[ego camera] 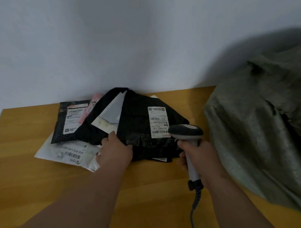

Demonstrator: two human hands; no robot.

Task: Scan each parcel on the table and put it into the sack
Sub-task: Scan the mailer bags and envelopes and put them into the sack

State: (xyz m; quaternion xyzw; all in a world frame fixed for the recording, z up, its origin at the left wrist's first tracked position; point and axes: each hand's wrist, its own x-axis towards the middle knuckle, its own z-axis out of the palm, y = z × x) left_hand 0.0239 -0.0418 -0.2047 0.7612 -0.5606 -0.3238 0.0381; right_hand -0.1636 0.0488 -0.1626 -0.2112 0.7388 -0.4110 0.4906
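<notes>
A pile of parcels lies at the back middle of the wooden table [32,183]. On top is a large black parcel [137,119] with a white barcode label [158,121]. My left hand [115,149] rests on its near left edge, fingers on the plastic; whether it grips is unclear. My right hand [199,157] grips a grey handheld scanner [185,134], whose head points at the label from just below it. A grey-green woven sack [270,119] slumps on the table's right side.
Under the black parcel lie a white parcel [69,153] at the left front, a black dotted parcel [66,121] behind it, a pink one [90,107] and a pale envelope [110,114]. The scanner's coiled cable [195,206] runs toward me. A plain wall stands behind.
</notes>
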